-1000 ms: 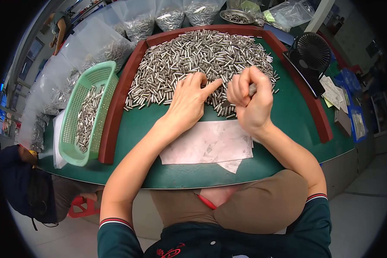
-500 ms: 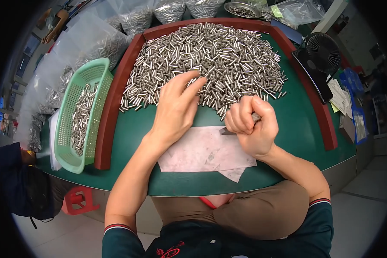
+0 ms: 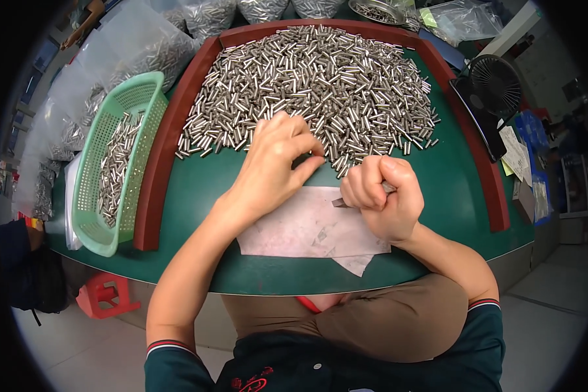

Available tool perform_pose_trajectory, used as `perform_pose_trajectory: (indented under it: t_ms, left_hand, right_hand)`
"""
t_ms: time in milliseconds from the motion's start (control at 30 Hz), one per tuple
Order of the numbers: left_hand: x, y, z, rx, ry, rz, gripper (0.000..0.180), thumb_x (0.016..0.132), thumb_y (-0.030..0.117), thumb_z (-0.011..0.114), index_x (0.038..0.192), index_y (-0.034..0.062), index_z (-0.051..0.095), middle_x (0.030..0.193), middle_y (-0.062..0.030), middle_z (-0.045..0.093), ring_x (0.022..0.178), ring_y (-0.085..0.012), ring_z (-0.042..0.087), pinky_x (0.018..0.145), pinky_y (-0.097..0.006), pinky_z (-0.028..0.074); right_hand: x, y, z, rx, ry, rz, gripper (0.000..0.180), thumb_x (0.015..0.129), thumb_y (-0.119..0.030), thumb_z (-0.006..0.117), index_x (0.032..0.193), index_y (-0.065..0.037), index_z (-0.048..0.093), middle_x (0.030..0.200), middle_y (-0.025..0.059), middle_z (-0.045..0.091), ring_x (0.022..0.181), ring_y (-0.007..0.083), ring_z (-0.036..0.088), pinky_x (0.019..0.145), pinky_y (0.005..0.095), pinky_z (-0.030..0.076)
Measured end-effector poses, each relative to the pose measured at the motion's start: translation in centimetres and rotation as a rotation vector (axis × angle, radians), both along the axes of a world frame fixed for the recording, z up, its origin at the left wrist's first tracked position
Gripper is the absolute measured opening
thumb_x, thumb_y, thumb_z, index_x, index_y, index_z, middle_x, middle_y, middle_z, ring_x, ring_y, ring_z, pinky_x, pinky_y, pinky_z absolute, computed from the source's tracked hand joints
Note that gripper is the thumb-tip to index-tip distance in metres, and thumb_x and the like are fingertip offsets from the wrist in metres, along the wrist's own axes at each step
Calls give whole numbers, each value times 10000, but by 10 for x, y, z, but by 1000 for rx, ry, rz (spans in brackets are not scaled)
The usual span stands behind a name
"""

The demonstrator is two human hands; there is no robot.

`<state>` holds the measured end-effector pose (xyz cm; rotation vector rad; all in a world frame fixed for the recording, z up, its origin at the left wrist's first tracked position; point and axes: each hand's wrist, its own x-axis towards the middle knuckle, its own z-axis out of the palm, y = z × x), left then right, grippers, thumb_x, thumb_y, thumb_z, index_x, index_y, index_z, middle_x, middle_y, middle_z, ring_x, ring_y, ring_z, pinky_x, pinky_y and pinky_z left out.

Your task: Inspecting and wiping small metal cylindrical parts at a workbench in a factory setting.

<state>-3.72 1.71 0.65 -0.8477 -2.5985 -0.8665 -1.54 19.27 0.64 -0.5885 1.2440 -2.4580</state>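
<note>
A wide heap of short shiny metal pins [image 3: 307, 78] covers the far part of the green table. My left hand [image 3: 274, 157] is at the heap's near edge, its thumb and forefinger tips pinched together. Whatever is between those tips is too small to make out. My right hand [image 3: 382, 196] is a fist around a grey metal tool [image 3: 339, 203]. The tool's flat tip sticks out on the left, and the rest is mostly hidden by the fingers. Under both hands lies a stained pinkish-white cloth [image 3: 294, 232].
A dark red wooden rim [image 3: 160, 176] borders the table. Outside it on the left stands a green plastic basket [image 3: 88, 189] of pins. Clear bags [image 3: 153, 55] of pins line the back left. To the right are a small black fan [image 3: 493, 81] and a metal dish [image 3: 375, 13] farther back.
My left hand's outstretched fingers have curled in, and its thumb and forefinger have come together at the heap's edge. My right fist stays nearly in place. The whole view has shifted slightly.
</note>
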Motion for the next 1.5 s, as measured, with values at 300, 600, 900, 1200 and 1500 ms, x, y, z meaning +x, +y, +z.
perform_pose_trajectory:
  t_ms: [300, 600, 900, 1200, 1500]
  left_hand:
    - [4, 9, -11, -42, 88, -78, 89, 674, 100, 627, 723, 48, 573, 739, -60, 471, 758, -225, 445, 679, -330, 317]
    - [-77, 29, 60, 641, -584, 23, 53, 748, 29, 548, 795, 7, 559, 744, -49, 600, 685, -87, 543, 649, -205, 439]
    - [-325, 108, 39, 1116, -971, 309, 142, 819, -30, 387, 850, -41, 525, 788, -146, 571, 692, -202, 599, 609, -275, 547]
    - [-359, 102, 31, 678, -765, 435, 244, 812, 116, 481, 1044, 47, 514, 1019, -121, 574, 975, -188, 508, 757, -287, 386]
    - [-160, 46, 32, 171, 14, -100, 296, 828, 177, 490, 1027, -33, 551, 973, -167, 600, 924, -267, 568, 821, -312, 420]
  right_hand:
    - [9, 1, 7, 211, 152, 13, 394, 857, -214, 335, 494, -62, 313, 476, 14, 317, 469, 112, 285, 475, 254, 248]
    - [10, 1, 12, 252, 239, -11, 391, 861, -200, 331, 497, -59, 305, 483, 13, 319, 471, 102, 269, 466, 251, 241]
    - [0, 6, 2, 184, 129, -30, 401, 871, -221, 331, 503, -62, 307, 493, 4, 325, 488, 95, 288, 476, 240, 257]
    - [6, 1, 1, 110, 111, -15, 393, 864, -249, 362, 520, -61, 334, 493, -16, 323, 484, 75, 293, 453, 235, 267]
    - [4, 6, 8, 157, 139, -44, 367, 848, -186, 338, 499, -81, 291, 468, -15, 294, 452, 77, 253, 432, 228, 212]
